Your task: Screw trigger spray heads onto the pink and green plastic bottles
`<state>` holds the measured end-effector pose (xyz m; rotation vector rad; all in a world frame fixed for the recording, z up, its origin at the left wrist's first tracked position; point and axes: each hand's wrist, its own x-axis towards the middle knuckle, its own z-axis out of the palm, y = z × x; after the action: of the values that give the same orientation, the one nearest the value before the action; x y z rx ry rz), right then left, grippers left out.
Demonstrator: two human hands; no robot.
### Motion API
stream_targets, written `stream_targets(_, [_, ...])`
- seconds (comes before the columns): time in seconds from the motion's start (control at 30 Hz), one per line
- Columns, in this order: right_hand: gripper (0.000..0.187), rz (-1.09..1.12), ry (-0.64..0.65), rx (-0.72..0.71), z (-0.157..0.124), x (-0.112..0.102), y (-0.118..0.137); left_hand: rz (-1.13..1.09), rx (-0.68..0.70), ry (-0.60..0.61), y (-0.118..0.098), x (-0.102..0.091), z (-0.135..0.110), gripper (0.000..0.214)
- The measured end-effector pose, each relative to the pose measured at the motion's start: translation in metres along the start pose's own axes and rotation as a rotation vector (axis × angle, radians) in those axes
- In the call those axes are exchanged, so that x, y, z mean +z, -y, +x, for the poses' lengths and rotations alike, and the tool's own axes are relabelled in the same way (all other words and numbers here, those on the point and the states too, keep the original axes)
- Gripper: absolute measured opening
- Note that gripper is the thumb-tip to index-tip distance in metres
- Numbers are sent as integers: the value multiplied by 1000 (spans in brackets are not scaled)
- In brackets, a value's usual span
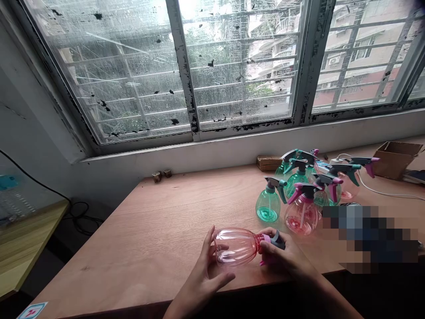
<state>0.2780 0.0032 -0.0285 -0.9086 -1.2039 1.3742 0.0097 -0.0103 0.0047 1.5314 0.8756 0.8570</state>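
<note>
A clear pink spray bottle (236, 247) lies on its side in the air above the near table edge, its base towards the left. My right hand (279, 252) is closed round its neck and the grey and pink spray head, which the fingers partly hide. At the base, my left hand (209, 270) has its fingers spread along and behind the bottle, seen partly through the plastic. Its thumb stands away from the bottle. Nearest to my right hand stand a pink spray bottle (301, 217) and a green spray bottle (267, 206), both upright with some liquid inside.
Several more green and pink spray bottles cluster behind on the wooden table (159, 221). A cardboard box (396, 159) and a white cable (381, 191) are at the far right. A blurred patch (372, 235) covers something at right. Two small brown blocks (161, 176) sit near the window wall.
</note>
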Motion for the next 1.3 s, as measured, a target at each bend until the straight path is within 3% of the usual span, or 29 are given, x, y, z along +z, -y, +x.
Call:
stream_targets(0.2, [38,0,5,3,0,0,2,-94,-43,20,3,-4,-1,105])
stream_targets(0.6, [38,-8,-1,2,0,0,2,-51,-28,-4,-4,-1,-1,84])
stream_targets(0.83, [40,-36,6,15,-1,1,2,-26,20,20,2,-3,-1,86])
stream_targets(1.1, [39,-16,4,23,0,-1,-1,87,97,-40,10,-4,2,79])
stream_targets(1.3, [41,-10,1,36,0,-1,-2,42,45,-53,6,-2,1,88])
